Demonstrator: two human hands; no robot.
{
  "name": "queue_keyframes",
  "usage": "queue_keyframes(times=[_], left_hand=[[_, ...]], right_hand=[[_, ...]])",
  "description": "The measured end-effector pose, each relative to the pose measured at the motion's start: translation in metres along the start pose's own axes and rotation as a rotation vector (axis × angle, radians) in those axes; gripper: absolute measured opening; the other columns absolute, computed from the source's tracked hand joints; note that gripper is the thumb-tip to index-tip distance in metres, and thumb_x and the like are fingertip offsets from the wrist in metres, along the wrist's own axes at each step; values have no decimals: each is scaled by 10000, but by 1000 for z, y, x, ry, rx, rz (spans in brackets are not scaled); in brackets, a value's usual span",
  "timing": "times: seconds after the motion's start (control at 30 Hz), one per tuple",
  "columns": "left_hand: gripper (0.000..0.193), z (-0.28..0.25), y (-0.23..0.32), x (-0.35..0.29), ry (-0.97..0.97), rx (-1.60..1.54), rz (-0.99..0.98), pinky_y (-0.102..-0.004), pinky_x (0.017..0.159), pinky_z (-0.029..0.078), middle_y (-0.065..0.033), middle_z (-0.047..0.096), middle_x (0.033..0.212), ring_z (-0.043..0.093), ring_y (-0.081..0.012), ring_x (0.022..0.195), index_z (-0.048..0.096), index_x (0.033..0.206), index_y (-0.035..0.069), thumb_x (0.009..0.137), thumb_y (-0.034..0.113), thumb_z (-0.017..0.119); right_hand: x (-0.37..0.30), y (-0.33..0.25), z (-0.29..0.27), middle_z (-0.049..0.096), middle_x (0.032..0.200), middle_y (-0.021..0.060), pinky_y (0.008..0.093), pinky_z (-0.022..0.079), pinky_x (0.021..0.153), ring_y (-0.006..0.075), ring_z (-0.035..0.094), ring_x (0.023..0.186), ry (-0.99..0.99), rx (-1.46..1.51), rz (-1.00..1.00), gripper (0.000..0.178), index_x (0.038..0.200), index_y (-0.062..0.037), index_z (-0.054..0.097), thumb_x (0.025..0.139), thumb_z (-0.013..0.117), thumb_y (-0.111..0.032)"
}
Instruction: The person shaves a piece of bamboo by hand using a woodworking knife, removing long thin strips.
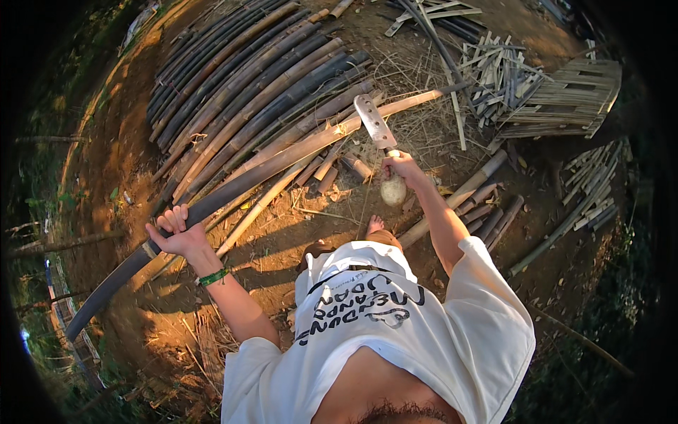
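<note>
A long bamboo pole [279, 161] slants across in front of me, dark at its near left end and paler toward the far right. My left hand [178, 233], with a green band on its wrist, has its fingers curled around the dark part. In my right hand [402, 167] is the handle of a cleaver [375, 123], whose broad metal blade has a row of holes. The blade points away from me and overlaps the pole in view; whether they touch I cannot tell. Just below my right hand shows a pale, rounded object [393, 191], its kind unclear.
Many bamboo poles [261, 78] lie side by side at the far left. Short bamboo pieces [357, 167] lie ahead of my feet. To the right are a heap of split strips [500, 74], a slatted bamboo panel [565, 99], cut lengths [494, 219] and a strip bundle [593, 185].
</note>
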State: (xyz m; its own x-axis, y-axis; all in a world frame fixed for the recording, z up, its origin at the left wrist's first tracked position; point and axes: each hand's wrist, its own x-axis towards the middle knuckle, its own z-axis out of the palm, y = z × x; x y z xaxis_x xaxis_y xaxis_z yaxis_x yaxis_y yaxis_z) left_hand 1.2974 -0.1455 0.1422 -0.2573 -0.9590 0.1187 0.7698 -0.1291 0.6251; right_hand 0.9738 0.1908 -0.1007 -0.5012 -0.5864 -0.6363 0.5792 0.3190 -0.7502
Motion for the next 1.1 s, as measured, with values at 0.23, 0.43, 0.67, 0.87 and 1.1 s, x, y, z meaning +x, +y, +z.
queue_keyframes(times=[0.23,0.43,0.67,0.87,1.1], left_hand=[[561,-13,7,2,-99,-10,3,-303,584,293,27,229,472,244,-122,461,274,543,168,995,437,469],[572,-4,6,0,-97,-11,3,-301,595,290,31,223,475,238,-121,467,251,535,172,987,440,477],[574,-6,5,5,-201,-75,-38,-289,602,283,29,232,486,244,-121,482,258,533,168,961,457,511],[528,9,20,8,83,2,16,-290,587,289,20,255,509,256,-125,496,338,561,155,931,461,559],[501,3,4,22,426,62,26,-343,559,345,3,213,521,232,-156,482,307,607,159,996,443,444]], right_hand=[[-31,-14,22,627,729,64,332,495,539,154,604,589,-279,-330,-38,208,947,0,596,751,661,14],[-16,-18,9,618,725,63,333,503,536,155,608,591,-67,-157,-44,200,944,9,594,755,659,8],[-15,-10,7,622,695,61,309,474,512,146,597,567,54,-153,-86,307,1031,16,583,736,663,-5],[-30,5,19,624,722,70,320,471,525,155,600,578,-57,-188,-64,294,1038,18,586,758,662,-27],[-18,30,26,600,681,67,346,477,529,164,584,559,30,4,-33,204,942,1,572,759,661,-11]])
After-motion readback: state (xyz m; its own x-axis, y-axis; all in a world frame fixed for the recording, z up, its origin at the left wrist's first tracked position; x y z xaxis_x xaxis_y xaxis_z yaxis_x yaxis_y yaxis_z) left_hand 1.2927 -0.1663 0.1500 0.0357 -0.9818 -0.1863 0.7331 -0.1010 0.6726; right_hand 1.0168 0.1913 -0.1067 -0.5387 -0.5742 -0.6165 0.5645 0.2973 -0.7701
